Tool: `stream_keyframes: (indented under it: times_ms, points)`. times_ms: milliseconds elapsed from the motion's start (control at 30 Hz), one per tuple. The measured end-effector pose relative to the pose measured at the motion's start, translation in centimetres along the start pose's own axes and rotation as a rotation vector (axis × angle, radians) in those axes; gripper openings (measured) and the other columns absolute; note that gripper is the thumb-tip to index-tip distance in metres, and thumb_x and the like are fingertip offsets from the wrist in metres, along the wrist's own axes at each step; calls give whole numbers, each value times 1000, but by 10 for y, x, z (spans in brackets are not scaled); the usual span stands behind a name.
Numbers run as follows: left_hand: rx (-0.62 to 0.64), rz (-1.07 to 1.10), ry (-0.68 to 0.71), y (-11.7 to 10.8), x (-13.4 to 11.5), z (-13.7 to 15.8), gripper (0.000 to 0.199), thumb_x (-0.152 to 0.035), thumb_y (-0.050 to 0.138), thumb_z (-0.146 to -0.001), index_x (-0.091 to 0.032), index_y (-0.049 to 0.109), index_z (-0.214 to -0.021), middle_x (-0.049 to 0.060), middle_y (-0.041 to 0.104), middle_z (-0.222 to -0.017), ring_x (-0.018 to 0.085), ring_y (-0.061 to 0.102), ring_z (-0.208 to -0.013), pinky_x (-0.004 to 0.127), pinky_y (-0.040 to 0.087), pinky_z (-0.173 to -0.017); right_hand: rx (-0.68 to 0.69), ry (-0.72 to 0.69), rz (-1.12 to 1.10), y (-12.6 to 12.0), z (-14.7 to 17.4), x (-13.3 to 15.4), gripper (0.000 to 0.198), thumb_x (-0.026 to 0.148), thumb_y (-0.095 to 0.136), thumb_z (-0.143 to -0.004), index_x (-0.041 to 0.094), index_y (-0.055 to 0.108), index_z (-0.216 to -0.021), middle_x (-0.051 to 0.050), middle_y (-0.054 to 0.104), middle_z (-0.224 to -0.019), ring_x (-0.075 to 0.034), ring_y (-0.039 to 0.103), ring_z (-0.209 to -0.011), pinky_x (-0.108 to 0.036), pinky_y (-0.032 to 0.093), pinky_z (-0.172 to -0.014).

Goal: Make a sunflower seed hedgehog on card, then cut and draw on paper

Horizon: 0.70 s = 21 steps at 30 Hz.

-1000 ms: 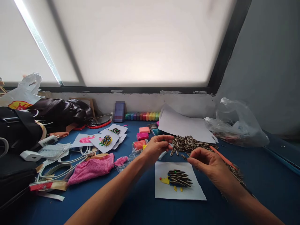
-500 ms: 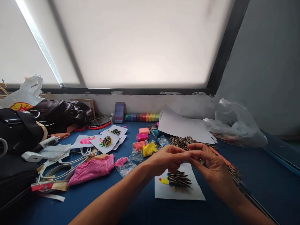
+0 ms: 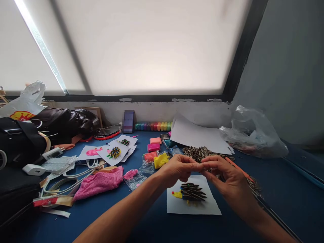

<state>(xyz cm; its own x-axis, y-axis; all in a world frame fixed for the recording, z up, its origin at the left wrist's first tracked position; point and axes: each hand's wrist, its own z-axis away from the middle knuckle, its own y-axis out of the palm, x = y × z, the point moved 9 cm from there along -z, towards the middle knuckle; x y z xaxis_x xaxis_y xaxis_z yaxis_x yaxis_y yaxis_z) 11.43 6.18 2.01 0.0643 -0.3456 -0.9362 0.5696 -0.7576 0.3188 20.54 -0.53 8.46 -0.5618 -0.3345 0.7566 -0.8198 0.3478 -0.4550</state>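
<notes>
My left hand [image 3: 178, 170] and my right hand [image 3: 221, 173] meet fingertip to fingertip above a sheet of white paper [image 3: 174, 207]. Both are pinched closed; whatever lies between the fingertips is too small or hidden to name. Below them on the paper is a hedgehog figure [image 3: 193, 192] with a yellow clay snout, a red nose, some blue clay and sunflower seeds as spines. Small yellow clay bits [image 3: 191, 204] lie under its body. Just behind my hands spreads a pile of sunflower seeds [image 3: 197, 152].
Clay packets, including yellow clay [image 3: 162, 160], stand left of the seeds. Finished clay pictures [image 3: 114, 153], a pink cloth [image 3: 100, 185] and white cables [image 3: 76, 175] lie further left. White sheets [image 3: 199, 136] and a plastic bag [image 3: 253, 138] are at the back right.
My joined fingertips have shifted very slightly to the left, and more of the hedgehog's seed spines shows beneath them. Everything on the table stays in place.
</notes>
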Motion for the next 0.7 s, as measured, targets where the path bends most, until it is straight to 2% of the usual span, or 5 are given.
stream_keyframes:
  times_ms: [200, 400, 533, 700]
  points:
    - [68, -28, 29, 5, -5, 1, 53, -58, 76, -64, -15, 45, -57, -10, 26, -50, 2, 17, -42, 24, 8, -43, -5, 6, 2, 0, 0, 0, 17, 41, 65, -84, 26, 71, -89, -6, 67, -97, -22, 63, -82, -32, 53, -64]
    - [-20, -81, 44, 0, -3, -1, 52, -59, 77, -61, -15, 51, -60, -10, 27, -49, 2, 18, -42, 23, 10, -43, 4, 6, 42, 1, 0, -1, 15, 40, 66, -82, 25, 69, -85, -5, 67, -94, -19, 62, -74, -30, 52, -61]
    - [9, -77, 48, 4, -4, 0, 53, -62, 74, -64, -15, 49, -59, -10, 28, -49, 3, 19, -42, 23, 11, -43, -20, 0, 48, -2, -1, -1, 19, 42, 65, -83, 24, 69, -81, -6, 67, -93, -21, 63, -78, -31, 52, -62]
    - [3, -131, 34, 3, -5, 1, 50, -61, 76, -62, -14, 58, -68, -10, 31, -48, 3, 22, -43, 22, 14, -43, -18, 8, 46, -2, -2, 1, 27, 50, 65, -82, 25, 72, -81, -7, 67, -92, -22, 63, -78, -32, 52, -60]
